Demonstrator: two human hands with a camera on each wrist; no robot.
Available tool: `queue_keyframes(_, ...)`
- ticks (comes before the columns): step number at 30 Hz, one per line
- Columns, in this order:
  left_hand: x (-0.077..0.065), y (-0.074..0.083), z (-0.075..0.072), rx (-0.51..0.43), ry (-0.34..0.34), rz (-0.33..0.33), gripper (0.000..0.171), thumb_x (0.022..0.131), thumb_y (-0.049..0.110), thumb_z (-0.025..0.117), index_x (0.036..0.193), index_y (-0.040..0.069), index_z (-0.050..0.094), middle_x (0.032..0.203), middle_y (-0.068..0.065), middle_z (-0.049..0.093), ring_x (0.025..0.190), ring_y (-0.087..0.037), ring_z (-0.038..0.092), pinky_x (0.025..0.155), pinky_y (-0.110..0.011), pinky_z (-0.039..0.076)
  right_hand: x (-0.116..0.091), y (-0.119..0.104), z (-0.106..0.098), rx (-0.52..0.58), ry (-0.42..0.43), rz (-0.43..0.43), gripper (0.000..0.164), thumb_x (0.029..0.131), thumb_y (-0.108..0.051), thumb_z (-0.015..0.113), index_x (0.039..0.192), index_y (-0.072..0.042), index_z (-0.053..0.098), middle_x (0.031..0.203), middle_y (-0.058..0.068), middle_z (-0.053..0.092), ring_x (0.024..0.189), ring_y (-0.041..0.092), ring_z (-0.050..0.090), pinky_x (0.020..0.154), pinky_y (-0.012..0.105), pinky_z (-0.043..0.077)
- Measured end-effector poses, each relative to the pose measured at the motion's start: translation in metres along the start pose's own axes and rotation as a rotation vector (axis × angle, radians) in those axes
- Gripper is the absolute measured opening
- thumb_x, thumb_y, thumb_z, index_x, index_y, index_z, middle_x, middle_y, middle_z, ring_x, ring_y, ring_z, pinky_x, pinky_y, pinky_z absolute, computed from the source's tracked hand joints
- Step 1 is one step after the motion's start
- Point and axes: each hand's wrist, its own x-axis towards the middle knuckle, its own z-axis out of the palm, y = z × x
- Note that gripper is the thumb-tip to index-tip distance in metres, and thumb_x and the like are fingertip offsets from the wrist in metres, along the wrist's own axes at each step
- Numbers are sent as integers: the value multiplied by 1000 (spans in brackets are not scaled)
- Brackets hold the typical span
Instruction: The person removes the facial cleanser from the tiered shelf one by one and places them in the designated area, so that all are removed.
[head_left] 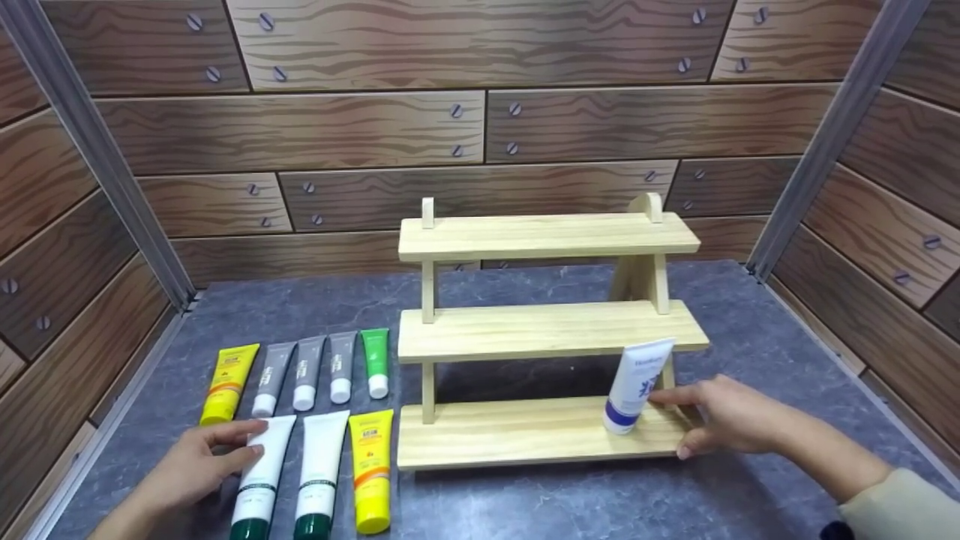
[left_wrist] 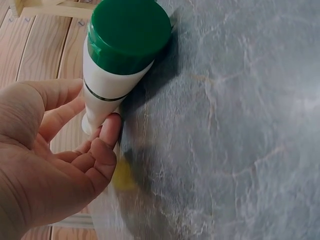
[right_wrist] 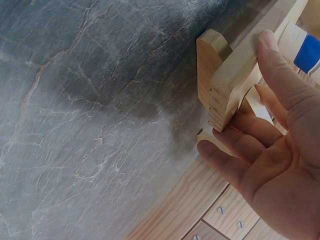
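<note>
My left hand (head_left: 196,459) pinches the upper left side of a white tube with a dark green cap (head_left: 262,476), lying on the table; the left wrist view shows its green cap (left_wrist: 131,32) close up. A similar white tube (head_left: 322,472) and a yellow tube (head_left: 371,472) lie to its right. My right hand (head_left: 731,418) grips the right end of the lowest board of a three-tier wooden stand (head_left: 517,435), thumb at the front edge. Beside those fingers, a white tube with a blue band (head_left: 636,386) stands on that board, leaning slightly.
Behind the front row lie another yellow tube (head_left: 229,382), several grey tubes (head_left: 307,371) and a green tube (head_left: 376,360). Wood-patterned walls (head_left: 375,127) with metal corner posts (head_left: 817,142) enclose the grey marbled table (head_left: 525,510). A dark object (head_left: 836,531) shows at the lower right edge.
</note>
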Motion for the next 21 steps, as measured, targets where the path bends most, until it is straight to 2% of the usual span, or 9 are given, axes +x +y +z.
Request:
queue_keyframes(2,-1,0,-1,-22,-3,-25,46,103,17,71,141,-7,62,136,-28,64,121,-35,61,84,-30,54,0,0,0,7,2,-15,80,71,-43,94,140,-11,70,87,-11,58,81,13,53,76,45,51)
queue_keyframes(8,-3,1,-5,-89,-5,-113,51,102,19,71,146,-3,60,132,-22,65,110,-23,61,83,-31,50,1,-1,1,11,0,-17,80,71,-42,95,140,-10,70,89,-10,60,81,13,54,74,42,51)
queue_keyframes(12,-5,1,-7,-64,6,-69,51,103,18,71,145,-6,59,130,-25,66,103,-21,65,77,-29,52,0,-1,1,19,-2,-9,80,71,-41,95,141,-10,70,87,-9,58,81,14,54,72,40,50)
queue_keyframes(16,-8,3,-9,2,23,-11,49,103,18,71,143,-8,60,128,-25,68,105,-22,67,78,-27,53,0,0,0,26,-12,9,80,71,-41,95,141,-11,70,87,-8,57,81,15,53,71,39,48)
queue_keyframes(21,-9,9,-14,18,26,-9,50,103,21,71,144,-6,61,128,-25,68,102,-24,69,78,-30,55,0,0,0,17,-15,28,80,71,-42,95,141,-13,70,90,-8,58,84,17,53,76,45,50)
